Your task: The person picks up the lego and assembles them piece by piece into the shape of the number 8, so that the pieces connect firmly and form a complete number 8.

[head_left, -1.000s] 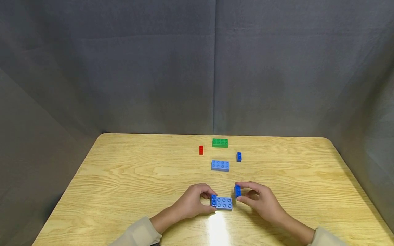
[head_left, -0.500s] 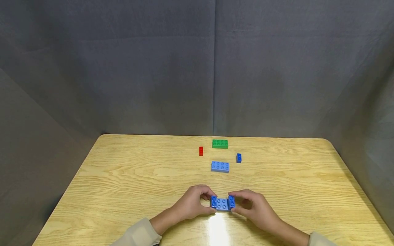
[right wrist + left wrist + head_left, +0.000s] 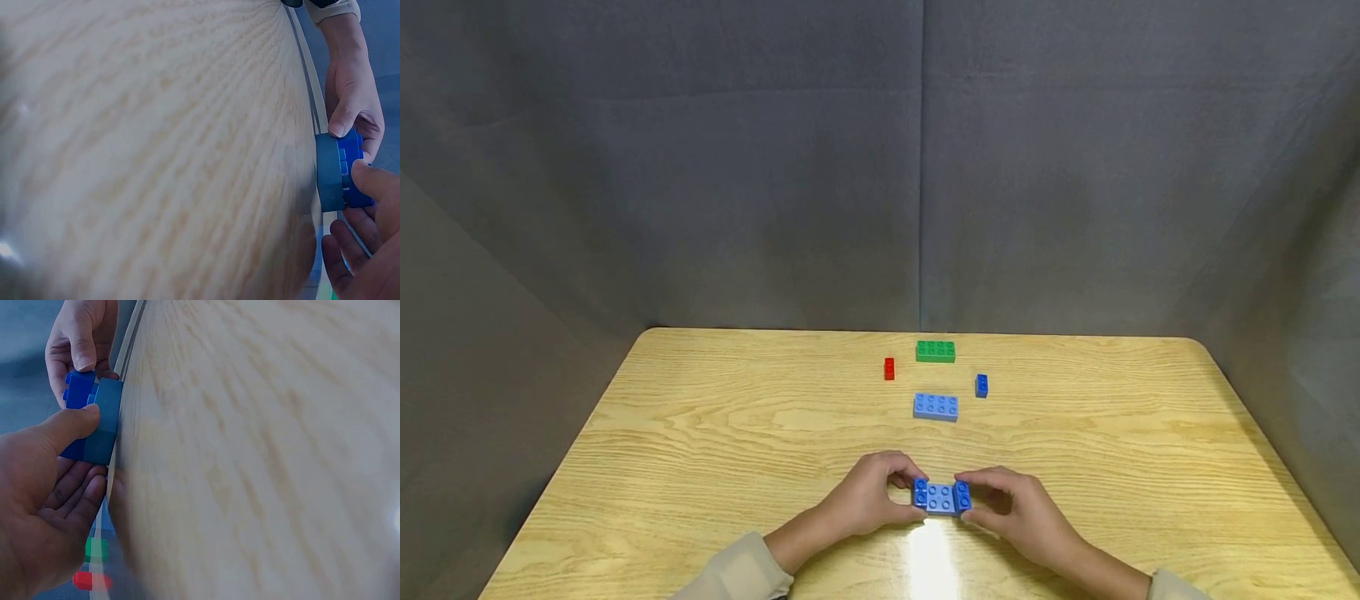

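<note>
Near the table's front edge lies a light blue eight-stud brick (image 3: 940,499) (image 3: 103,422) (image 3: 329,172). A small dark blue brick (image 3: 921,492) sits on its left end. My left hand (image 3: 904,493) pinches that end, thumb against the light blue brick's side. Another small dark blue brick (image 3: 962,495) (image 3: 78,387) (image 3: 353,169) sits on the right end, pinched by my right hand (image 3: 974,502) between thumb and fingers. In the wrist views both hands frame the stack closely.
Further back on the wooden table (image 3: 700,433) lie a second light blue brick (image 3: 936,406), a small dark blue brick (image 3: 981,385), a small red brick (image 3: 889,368) and a green brick (image 3: 936,351). Grey cloth walls stand behind and at both sides.
My right hand moved left and down, bringing its dark blue brick from beside the light blue brick onto that brick's right end. The left hand kept its hold.
</note>
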Available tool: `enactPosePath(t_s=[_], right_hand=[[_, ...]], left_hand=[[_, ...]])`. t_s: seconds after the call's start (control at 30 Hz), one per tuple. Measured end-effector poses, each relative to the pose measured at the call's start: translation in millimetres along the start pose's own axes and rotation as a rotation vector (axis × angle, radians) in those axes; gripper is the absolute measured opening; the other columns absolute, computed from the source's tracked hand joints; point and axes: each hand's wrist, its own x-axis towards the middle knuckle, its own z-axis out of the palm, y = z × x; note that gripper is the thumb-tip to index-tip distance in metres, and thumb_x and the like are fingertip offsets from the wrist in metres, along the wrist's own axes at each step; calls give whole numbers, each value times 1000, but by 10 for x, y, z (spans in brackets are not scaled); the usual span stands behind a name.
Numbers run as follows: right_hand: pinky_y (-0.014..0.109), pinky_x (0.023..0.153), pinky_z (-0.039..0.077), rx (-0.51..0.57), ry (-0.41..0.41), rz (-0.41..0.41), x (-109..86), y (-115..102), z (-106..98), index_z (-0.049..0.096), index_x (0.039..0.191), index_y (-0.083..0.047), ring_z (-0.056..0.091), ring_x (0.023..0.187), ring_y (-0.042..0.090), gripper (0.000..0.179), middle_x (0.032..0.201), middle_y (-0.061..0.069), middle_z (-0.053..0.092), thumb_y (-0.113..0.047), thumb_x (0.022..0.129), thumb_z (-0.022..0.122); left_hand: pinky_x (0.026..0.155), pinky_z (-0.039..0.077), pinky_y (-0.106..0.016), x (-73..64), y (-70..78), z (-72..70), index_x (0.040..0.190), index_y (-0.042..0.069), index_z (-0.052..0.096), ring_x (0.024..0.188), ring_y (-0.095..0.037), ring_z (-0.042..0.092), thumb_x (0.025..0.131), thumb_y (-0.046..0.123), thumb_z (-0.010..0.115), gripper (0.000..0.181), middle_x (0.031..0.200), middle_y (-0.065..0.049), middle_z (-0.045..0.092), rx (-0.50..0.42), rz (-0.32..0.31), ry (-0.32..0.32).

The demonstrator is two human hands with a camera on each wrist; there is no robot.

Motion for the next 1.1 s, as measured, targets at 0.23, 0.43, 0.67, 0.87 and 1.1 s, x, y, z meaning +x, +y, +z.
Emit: enactPosePath(t_s=[0.23,0.43,0.67,0.87,1.1], right_hand=[[29,86,52,23,-9,-11,1,-2,1,65,117,-16,61,106,18,41,113,-6,64,-31,80,74],[33,87,51,-57,32,-9,12,19,12,67,113,-19,60,104,13,38,110,-12,65,-32,79,75],[35,88,51,-75,46,-21,18,34,22,68,112,-18,61,104,12,37,109,-12,66,-32,78,75],[33,86,52,-83,50,-17,19,35,24,68,111,-18,61,103,12,38,109,-12,66,-33,77,76],[34,90,50,-105,36,3,32,-6,25,68,111,-19,61,102,10,37,107,-13,66,-33,78,76]], left_hand=[[75,51,-17,-4,8,-4,95,15,67,82,-5,59,70,20,84,31,92,12,61,-10,-4,-1],[75,51,-18,-1,-4,-2,95,16,67,82,-5,58,70,21,84,31,91,12,61,-10,-3,-1],[75,51,-17,4,-7,1,95,16,67,82,-4,58,70,20,84,30,91,12,61,-8,-3,0],[74,51,-17,7,7,6,94,16,67,81,-4,58,70,18,84,30,90,13,61,-4,2,1],[75,51,-17,0,4,7,95,15,67,82,-5,59,70,17,84,31,91,12,61,-11,12,2]])
